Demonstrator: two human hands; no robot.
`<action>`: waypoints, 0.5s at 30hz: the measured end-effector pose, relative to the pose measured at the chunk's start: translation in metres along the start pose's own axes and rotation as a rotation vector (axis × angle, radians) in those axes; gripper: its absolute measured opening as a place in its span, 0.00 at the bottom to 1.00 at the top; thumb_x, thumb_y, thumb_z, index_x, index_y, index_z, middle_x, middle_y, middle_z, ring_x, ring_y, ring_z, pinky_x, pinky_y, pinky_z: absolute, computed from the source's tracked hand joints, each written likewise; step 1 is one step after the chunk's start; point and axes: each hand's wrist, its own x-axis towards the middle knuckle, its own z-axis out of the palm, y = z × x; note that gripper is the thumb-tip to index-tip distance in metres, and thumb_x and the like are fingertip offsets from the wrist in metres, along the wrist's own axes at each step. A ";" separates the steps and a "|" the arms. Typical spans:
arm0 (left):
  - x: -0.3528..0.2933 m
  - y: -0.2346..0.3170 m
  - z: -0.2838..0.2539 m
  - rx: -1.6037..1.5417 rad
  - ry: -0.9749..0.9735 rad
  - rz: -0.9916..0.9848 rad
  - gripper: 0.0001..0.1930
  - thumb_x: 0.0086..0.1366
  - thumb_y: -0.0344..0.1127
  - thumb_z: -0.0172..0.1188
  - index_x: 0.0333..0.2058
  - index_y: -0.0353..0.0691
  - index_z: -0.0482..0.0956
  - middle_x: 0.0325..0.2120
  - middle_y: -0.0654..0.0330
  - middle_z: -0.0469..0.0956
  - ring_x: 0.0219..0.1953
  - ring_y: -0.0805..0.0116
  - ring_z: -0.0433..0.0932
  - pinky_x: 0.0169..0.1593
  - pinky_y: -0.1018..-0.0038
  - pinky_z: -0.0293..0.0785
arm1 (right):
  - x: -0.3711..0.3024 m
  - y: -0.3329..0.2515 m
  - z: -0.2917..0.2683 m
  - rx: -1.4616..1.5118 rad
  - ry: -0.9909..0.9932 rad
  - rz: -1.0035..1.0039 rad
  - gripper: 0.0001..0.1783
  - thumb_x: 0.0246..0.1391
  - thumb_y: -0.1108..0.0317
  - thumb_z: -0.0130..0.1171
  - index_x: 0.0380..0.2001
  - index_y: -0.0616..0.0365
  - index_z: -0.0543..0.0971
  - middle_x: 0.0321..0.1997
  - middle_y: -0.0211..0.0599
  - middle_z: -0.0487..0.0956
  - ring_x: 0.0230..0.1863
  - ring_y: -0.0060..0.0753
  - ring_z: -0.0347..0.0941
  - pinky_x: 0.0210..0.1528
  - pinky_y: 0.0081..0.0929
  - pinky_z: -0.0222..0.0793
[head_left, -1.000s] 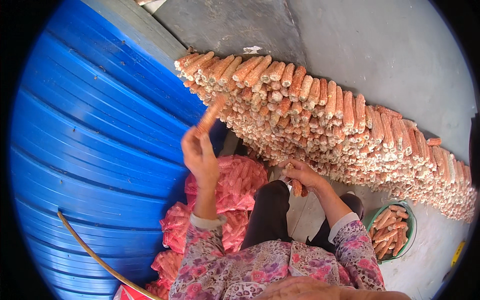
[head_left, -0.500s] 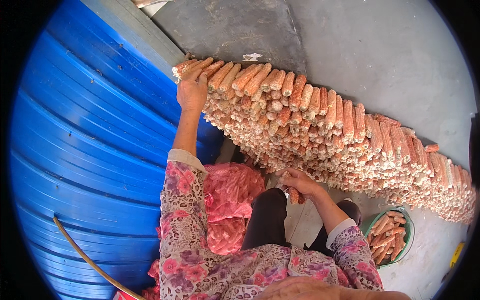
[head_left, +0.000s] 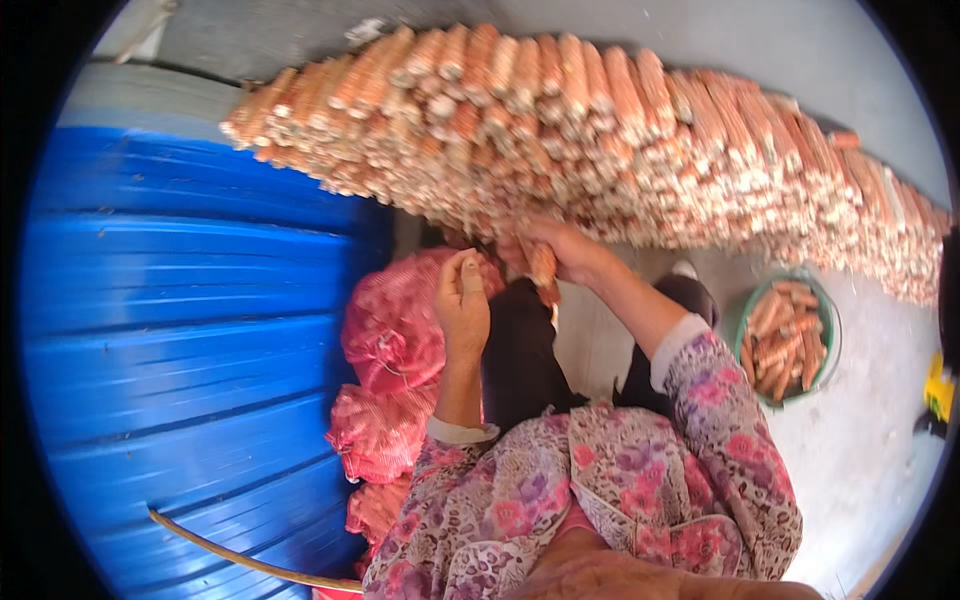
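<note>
My right hand (head_left: 565,250) is closed around corn cobs (head_left: 543,264), bare of kernels, in front of the stack; how many it holds I cannot make out. Just left of it, my left hand (head_left: 463,308) is raised above my thigh. Its fingers point up and look loosely apart, with nothing visible in them. Beyond both hands runs a long stack of corn cobs (head_left: 540,130), laid in layers with their ends facing me. The top row lies side by side, reddish and tan.
A green bucket (head_left: 832,345) of loose cobs stands at my right. Pink mesh sacks (head_left: 395,325) filled with cobs lie at my left, against a blue ribbed metal wall (head_left: 200,300). A thin curved stick (head_left: 240,565) leans at lower left. Something yellow (head_left: 938,388) lies far right.
My left hand has come back from the stack's top left end to beside my right hand. The right hand still holds cobs. The whole view has turned and shifted.
</note>
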 end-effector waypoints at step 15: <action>-0.010 -0.015 0.052 -0.325 -0.297 -0.276 0.16 0.72 0.31 0.59 0.56 0.34 0.74 0.48 0.60 0.80 0.45 0.72 0.81 0.50 0.74 0.80 | -0.005 -0.018 0.003 0.029 -0.139 -0.147 0.30 0.66 0.63 0.51 0.68 0.63 0.64 0.67 0.53 0.72 0.69 0.48 0.68 0.71 0.41 0.63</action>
